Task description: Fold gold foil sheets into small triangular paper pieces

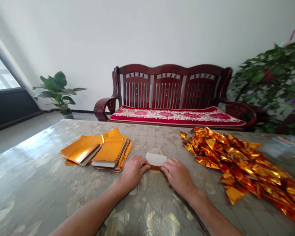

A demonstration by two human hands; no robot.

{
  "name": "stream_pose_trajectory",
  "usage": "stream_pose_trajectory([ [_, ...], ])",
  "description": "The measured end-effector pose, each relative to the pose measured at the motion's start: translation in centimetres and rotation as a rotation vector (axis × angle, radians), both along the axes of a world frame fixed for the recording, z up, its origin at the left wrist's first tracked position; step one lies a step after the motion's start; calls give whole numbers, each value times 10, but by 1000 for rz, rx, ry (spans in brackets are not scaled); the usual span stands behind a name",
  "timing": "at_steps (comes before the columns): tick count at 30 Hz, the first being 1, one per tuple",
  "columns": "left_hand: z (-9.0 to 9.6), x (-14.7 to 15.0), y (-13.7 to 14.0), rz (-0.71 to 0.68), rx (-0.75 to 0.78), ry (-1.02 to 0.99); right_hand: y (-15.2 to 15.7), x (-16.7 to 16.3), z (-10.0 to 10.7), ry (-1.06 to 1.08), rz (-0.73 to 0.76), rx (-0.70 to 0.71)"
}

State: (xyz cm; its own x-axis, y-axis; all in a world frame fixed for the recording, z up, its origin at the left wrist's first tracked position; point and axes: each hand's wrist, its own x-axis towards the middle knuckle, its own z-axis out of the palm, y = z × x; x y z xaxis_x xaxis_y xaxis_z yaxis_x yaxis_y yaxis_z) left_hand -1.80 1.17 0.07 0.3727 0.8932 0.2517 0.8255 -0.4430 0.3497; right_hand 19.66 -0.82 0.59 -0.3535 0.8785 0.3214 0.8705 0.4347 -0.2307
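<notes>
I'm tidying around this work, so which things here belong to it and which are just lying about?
Likely part of the work:
small sheet, pinched in left hand and right hand
stack of gold sheets
heap of folded gold pieces
table

Likely just around:
wooden bench
red patterned cover on it
potted plant at left
leafy plant at right

We cannot see the side edges of the paper (156,159), covered by the left grip (134,167) and right grip (179,175). Top sheets (109,149) hide most of those beneath in the orange stack (124,159). The right edge crops our view of the foil pile (245,164) and leafy plant (260,62); the clear plastic (276,148) is blurred, and the surface (39,183) hides the base of the wooden sofa (168,93).
</notes>
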Motion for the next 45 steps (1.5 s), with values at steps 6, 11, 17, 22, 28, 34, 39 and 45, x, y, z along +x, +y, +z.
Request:
stream_pose_trajectory([
  [6,-2,0,7,111,-37,6,8,-2,-6,82,-96,-60],
  [11,-1,0,9,148,-50,45,10,-5,-6,124,-148,-79],
  [17,-2,1,10,156,-32,57,11,-5,-6,158,-182,-109],
  [22,1,2,9,168,-42,97,13,-5,-8,156,-172,-101],
  [28,4,4,6,163,-29,137,13,-6,-8,101,-165,-89],
  [34,2,5,5,163,-2,168,12,-7,-3,44,-160,-76],
  [39,1,6,4,164,11,214,12,-7,-1,25,-140,-70],
  [45,1,7,3,147,48,256,11,-8,0,3,-153,-63],
])
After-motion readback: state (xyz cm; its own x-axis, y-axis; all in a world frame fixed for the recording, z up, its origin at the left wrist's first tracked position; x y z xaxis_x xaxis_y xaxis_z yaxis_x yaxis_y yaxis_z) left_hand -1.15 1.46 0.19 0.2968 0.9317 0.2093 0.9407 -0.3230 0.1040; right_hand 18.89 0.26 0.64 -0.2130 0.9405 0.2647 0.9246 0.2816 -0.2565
